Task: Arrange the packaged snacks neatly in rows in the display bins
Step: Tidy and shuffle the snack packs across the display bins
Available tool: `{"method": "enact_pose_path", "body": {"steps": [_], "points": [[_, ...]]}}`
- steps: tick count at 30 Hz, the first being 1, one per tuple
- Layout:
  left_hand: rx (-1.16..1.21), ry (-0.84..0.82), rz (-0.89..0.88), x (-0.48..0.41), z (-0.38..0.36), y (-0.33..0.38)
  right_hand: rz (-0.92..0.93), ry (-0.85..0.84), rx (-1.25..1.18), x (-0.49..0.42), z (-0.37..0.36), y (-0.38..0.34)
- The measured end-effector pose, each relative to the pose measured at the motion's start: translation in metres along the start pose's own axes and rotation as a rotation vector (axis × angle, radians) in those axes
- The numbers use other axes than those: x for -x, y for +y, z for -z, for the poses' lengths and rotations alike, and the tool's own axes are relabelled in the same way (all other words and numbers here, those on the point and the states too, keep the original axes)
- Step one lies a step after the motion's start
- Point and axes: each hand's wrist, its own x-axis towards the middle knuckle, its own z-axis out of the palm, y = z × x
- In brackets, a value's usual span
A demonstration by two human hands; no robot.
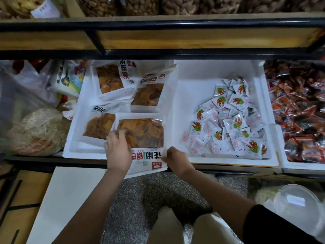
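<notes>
— Four bags of orange-brown crisps lie in that white foam bin (70, 150) left of the frame's centre, by my count. Which one is being handled?

— The nearest bag (140, 136), at the bin's lower right. Its clear window lies inside the bin, and its printed end hangs out over the near rim, toward the person.

— And the hands?

— The left hand (117, 152) sits on the bag's left edge, fingers curled down onto the window and gripping it. The right hand (175, 161) pinches the right corner of the printed end between thumb and fingers.

— The other three?

— The lower-left bag (98, 125) lies just beside it, its right edge tucked under. The upper-left bag (110, 78) and the upper-right bag (149, 90) sit askew at the top of the bin, overlapping.

— What's around it?

— Right of centre, a second foam bin (193, 71) holds a loose heap of small white sachets (228, 124) printed in red and green. At the right edge there is a pile of dark red packets (299, 111). At the left edge a clear plastic sack (35, 131) holds something pale. A black-framed shelf (175, 25) crosses the top of the frame. The speckled floor (158, 191) shows between the forearms, with a white board (70, 199) at lower left.
</notes>
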Motion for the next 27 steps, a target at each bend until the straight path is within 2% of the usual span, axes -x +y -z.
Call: {"method": "enact_pose_path", "body": {"steps": [2, 6, 13, 19, 27], "points": [[-0.027, -0.042, -0.079, 0.009, -0.004, 0.019, 0.035, -0.04, -0.008, 0.0, 0.006, 0.004], [-0.084, -0.079, -0.107, 0.029, -0.014, 0.063, 0.153, -0.114, 0.035, 0.007, 0.029, 0.024], [-0.156, -0.058, -0.281, 0.055, -0.044, 0.164, 0.284, 0.131, 0.334, 0.031, 0.13, 0.12], [-0.132, -0.149, -0.374, 0.072, -0.087, 0.284, 0.229, 0.292, 0.465, 0.056, 0.244, 0.226], [-0.105, -0.349, -0.602, 0.079, -0.126, 0.422, -0.001, 0.464, 0.494, 0.072, 0.355, 0.342]]}}
